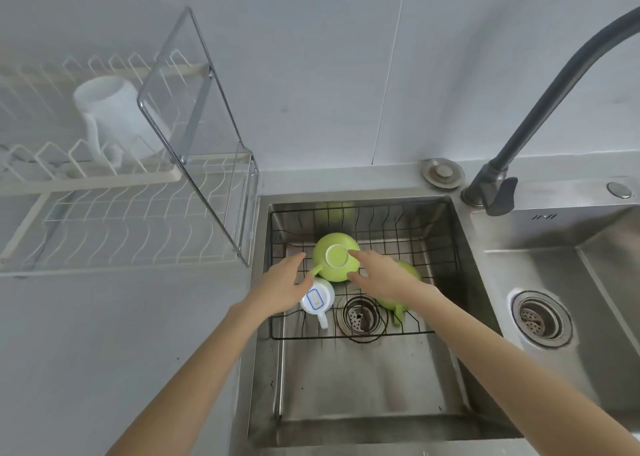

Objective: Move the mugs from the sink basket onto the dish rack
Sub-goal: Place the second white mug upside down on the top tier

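Two hands (pixel 284 287) (pixel 384 275) flank a glossy, rounded green mug (pixel 336 256) in the wire basket (pixel 433 247).

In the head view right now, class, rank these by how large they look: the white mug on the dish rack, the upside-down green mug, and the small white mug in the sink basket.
1. White mug on the dish rack, though it is blurred.
2. Upside-down green mug, looks clearly smaller.
3. Small white mug, partly hidden by the left hand.
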### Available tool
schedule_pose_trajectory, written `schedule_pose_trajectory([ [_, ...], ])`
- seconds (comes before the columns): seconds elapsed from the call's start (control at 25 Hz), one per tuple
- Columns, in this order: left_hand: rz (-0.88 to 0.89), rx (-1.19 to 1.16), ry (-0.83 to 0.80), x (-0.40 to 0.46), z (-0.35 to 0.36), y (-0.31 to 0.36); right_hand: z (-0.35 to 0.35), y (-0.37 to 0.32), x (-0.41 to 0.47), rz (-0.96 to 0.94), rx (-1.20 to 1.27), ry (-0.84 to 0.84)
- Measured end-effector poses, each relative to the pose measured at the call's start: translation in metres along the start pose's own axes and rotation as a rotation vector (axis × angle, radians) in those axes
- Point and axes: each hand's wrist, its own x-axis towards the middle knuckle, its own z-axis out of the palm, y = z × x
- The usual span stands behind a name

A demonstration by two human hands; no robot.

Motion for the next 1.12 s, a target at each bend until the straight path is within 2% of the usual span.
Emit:
schedule_pose_trajectory([
  [0.36,-0.245,-0.383,-0.060,0.032,0.051,-0.022,0.060,0.006,0.046,0.101,0.223,-0.106],
  [0.64,-0.339,-0.507,-0.051,0.048,0.076,-0.035,0.092,0.005,0.069,0.205,0.388,-0.188],
  [0.88,-0.377,-0.527,0.031,0.052,0.085,-0.035,0.100,0.007,0.073,0.272,0.507,-0.123],
  [1.12,-0.391,-0.516,-0.010,0.049,0.085,-0.034,0.099,0.005,0.071,0.296,0.515,-0.083],
])
